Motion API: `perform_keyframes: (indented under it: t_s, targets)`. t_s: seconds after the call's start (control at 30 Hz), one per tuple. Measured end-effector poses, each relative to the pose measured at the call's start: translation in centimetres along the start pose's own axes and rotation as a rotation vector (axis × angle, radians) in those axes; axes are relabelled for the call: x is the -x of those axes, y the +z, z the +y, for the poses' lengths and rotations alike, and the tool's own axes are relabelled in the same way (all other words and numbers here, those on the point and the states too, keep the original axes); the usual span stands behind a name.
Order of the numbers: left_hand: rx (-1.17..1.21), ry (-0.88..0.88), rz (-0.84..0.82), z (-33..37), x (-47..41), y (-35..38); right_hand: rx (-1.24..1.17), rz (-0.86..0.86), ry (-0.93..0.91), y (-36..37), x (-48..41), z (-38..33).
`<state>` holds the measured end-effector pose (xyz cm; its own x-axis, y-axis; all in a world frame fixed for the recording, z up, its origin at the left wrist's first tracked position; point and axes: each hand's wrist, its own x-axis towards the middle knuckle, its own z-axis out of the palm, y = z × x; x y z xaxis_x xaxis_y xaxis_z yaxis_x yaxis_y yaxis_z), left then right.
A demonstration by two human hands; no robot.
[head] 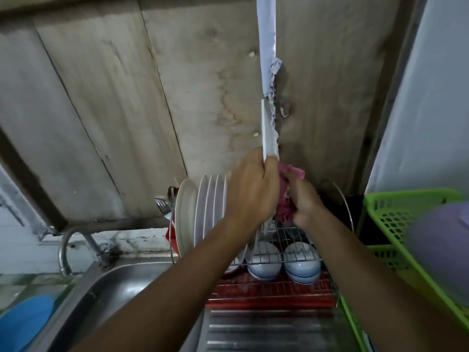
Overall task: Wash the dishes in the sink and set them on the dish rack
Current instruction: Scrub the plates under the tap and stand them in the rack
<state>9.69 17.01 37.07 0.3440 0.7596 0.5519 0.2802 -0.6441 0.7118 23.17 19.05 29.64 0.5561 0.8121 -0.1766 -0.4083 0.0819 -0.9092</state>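
White plate (269, 134) edge-on, gripped by left hand (250, 189), right hand (304, 199) beside it clutching pink cloth (294, 171), dish rack (293, 233) beneath both

The cloth (286, 208) is pink, plates (208, 207) white, bowls (302, 269) white with blue bands, basket (390, 210) green.

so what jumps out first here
The left hand holds a white plate edge-on at centre, while the right hand grips a pink cloth against it. Below, a rack holds upright plates at left and two upturned bowls lower down; a green basket sits at right.
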Motion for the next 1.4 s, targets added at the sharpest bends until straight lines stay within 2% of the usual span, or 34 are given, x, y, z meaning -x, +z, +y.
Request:
perform_keyframes:
  t_s: [0.13, 0.4, 0.77, 1.07, 1.23, 1.4]
  targets:
    - [-0.203, 0.015, 0.028, -2.1, 0.9, 1.3, 0.01, -0.017, 0.071, 0.4, -0.5, 1.7]
    - [-0.308, 0.048, 0.057, -5.2, 2.8, 2.6, 0.049, 0.046, 0.153, 0.3, -1.0, 4.5]
    - [-0.516, 0.088, 0.081, -8.5, 5.7, 3.6, 0.033, 0.075, 0.104, 0.4, -2.1, 6.0]
    - [-0.336, 0.08, 0.213, -8.5, 5.8, 4.5, 0.021, 0.115, 0.099, 0.3, -1.8, 5.7]
    - [-0.362, 0.018, 0.135, -8.0, 6.1, 4.0, 0.03, 0.119, 0.067, -0.2, -1.0, 5.8]
    - [-0.128, -0.01, 0.151, -7.1, 5.8, 1.1, 0.057, 0.18, -0.073, 0.2, 0.9, 2.3]
